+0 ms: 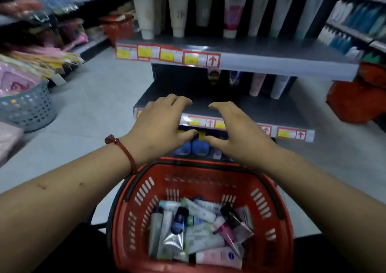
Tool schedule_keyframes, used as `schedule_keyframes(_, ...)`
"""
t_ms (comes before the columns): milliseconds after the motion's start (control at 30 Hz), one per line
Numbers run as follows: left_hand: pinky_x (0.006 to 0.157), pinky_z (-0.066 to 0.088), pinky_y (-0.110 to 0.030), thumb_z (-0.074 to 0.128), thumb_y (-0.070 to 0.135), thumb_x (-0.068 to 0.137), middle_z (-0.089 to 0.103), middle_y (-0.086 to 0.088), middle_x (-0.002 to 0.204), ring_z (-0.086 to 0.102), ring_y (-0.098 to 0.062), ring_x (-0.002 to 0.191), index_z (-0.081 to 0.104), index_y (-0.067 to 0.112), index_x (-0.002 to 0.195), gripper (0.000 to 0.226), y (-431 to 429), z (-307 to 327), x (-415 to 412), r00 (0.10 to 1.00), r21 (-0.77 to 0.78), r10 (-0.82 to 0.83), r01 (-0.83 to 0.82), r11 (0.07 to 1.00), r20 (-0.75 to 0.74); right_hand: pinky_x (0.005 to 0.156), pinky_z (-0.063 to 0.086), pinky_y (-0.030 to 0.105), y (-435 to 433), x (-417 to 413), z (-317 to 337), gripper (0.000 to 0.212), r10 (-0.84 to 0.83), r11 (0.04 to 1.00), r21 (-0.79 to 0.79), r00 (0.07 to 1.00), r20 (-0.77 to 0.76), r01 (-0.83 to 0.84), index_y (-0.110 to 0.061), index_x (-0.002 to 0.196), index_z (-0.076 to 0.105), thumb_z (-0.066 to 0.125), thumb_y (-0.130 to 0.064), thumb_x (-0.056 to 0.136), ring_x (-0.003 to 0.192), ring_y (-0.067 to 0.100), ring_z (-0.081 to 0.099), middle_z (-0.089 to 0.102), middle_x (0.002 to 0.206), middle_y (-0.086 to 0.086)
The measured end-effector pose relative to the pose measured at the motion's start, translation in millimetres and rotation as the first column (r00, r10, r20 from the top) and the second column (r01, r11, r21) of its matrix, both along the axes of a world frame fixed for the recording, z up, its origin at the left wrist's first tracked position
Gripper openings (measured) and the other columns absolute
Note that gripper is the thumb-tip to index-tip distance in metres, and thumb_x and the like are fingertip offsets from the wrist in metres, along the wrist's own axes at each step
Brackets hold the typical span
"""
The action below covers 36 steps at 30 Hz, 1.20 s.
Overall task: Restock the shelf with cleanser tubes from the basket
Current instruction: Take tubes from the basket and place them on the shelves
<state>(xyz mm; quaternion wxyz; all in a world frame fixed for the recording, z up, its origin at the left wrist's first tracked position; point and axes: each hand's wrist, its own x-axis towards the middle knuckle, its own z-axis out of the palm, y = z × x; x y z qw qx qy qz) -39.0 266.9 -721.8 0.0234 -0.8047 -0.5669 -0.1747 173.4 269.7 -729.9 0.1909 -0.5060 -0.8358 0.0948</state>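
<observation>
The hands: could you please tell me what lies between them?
In the head view, between the left hand and right hand lie the shelf, its price labels and, lower, blue caps. Both hands are empty.

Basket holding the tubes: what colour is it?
The basket is red; the head view shows it best.

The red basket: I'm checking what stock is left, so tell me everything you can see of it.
The red basket looks like moulded plastic, with slotted walls and a dark handle folded down along its rim. It sits upright before the shelf, below both hands. Cleanser tubes lie jumbled across its bottom. Neither the left hand nor the right hand touches it.
</observation>
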Motion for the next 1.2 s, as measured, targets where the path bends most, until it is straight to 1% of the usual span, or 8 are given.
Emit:
schedule_keyframes(100, 0.092, 0.047, -0.046, 0.062, 0.057, 0.080, 0.060, -0.003, 0.126, 0.058, -0.031, 0.113, 0.052, 0.021, 0.137, 0.068, -22, -50, 0, 0.999, -0.051, -0.032, 0.032, 0.998, -0.006, 0.107, 0.043, 0.038, -24, 3, -47, 0.080, -0.009, 0.996, -0.093, 1.000, 0.005, 0.010, -0.019, 0.155, 0.030, 0.071, -0.045, 0.092, 0.134, 0.023, 0.046, 0.038, 0.154, 0.002)
schedule_keyframes(267, 0.099, 0.046, -0.045, 0.067, 0.055, 0.085, 0.058, -0.005, 0.133, 0.055, -0.030, 0.121, 0.049, 0.021, 0.142, 0.069, -46, -128, 6, 0.999, -0.239, 0.001, 0.008, 0.971, 0.035, 0.111, 0.043, 0.042, -55, 9, -118, 0.084, -0.036, 0.948, -0.317, 0.999, -0.009, 0.031, -0.020, 0.157, 0.026, 0.072, -0.046, 0.091, 0.138, 0.022, 0.043, 0.035, 0.156, 0.002)
schedule_keyframes(500, 0.102, 0.044, -0.044, 0.067, 0.055, 0.086, 0.056, -0.002, 0.136, 0.054, -0.028, 0.125, 0.048, 0.023, 0.142, 0.068, -59, -200, 16, 0.998, -0.509, 0.012, 0.019, 0.861, 0.059, 0.107, 0.045, 0.045, -65, 7, -187, 0.090, -0.050, 0.858, -0.510, 0.998, 0.039, 0.063, -0.017, 0.154, 0.030, 0.078, -0.047, 0.084, 0.133, 0.027, 0.048, 0.043, 0.148, 0.008)
schedule_keyframes(600, 0.101, 0.043, -0.040, 0.067, 0.055, 0.086, 0.056, -0.002, 0.136, 0.054, -0.027, 0.125, 0.047, 0.024, 0.142, 0.067, -67, -226, 9, 0.999, -0.585, -0.019, -0.001, 0.811, -0.029, 0.105, 0.045, 0.044, -69, 14, -211, 0.090, -0.069, 0.790, -0.605, 0.995, 0.071, 0.098, -0.016, 0.153, 0.031, 0.080, -0.046, 0.083, 0.132, 0.028, 0.048, 0.042, 0.148, 0.009)
schedule_keyframes(767, 0.102, 0.044, -0.041, 0.071, 0.054, 0.085, 0.059, -0.006, 0.135, 0.056, -0.030, 0.123, 0.050, 0.020, 0.140, 0.068, -66, -250, -5, 0.998, -0.643, -0.001, -0.044, 0.765, -0.070, 0.094, 0.045, 0.034, -71, 31, -239, 0.086, -0.118, 0.739, -0.658, 0.990, 0.081, 0.142, -0.014, 0.147, 0.038, 0.083, -0.043, 0.080, 0.127, 0.025, 0.051, 0.047, 0.144, 0.009)
schedule_keyframes(967, 0.095, 0.051, -0.041, 0.072, 0.051, 0.082, 0.060, -0.010, 0.128, 0.060, -0.029, 0.114, 0.049, 0.018, 0.138, 0.069, -68, -276, -23, 0.991, -0.762, 0.061, -0.129, 0.634, -0.118, 0.088, 0.053, 0.039, -74, 37, -268, 0.079, -0.123, 0.699, -0.688, 0.980, 0.155, 0.196, -0.017, 0.139, 0.044, 0.083, -0.043, 0.075, 0.109, 0.024, 0.058, 0.052, 0.132, 0.007)
schedule_keyframes(1100, 0.092, 0.051, -0.042, 0.074, 0.043, 0.084, 0.060, -0.017, 0.124, 0.059, -0.032, 0.111, 0.051, 0.011, 0.135, 0.064, -60, -291, -22, 0.991, -0.794, 0.103, -0.130, 0.594, -0.085, 0.083, 0.050, 0.032, -69, 50, -288, 0.082, -0.147, 0.648, -0.724, 0.972, 0.184, 0.235, -0.016, 0.141, 0.043, 0.086, -0.033, 0.074, 0.106, 0.018, 0.056, 0.051, 0.127, -0.001)
schedule_keyframes(1200, 0.095, 0.050, -0.042, 0.072, 0.038, 0.089, 0.057, -0.021, 0.126, 0.057, -0.035, 0.116, 0.050, 0.007, 0.135, 0.060, -58, -305, -12, 0.989, -0.819, 0.130, -0.135, 0.557, -0.074, 0.090, 0.054, 0.038, -65, 62, -303, 0.083, -0.233, 0.605, -0.721, 0.941, 0.244, 0.337, -0.015, 0.141, 0.043, 0.086, -0.031, 0.073, 0.110, 0.024, 0.061, 0.058, 0.124, 0.004)
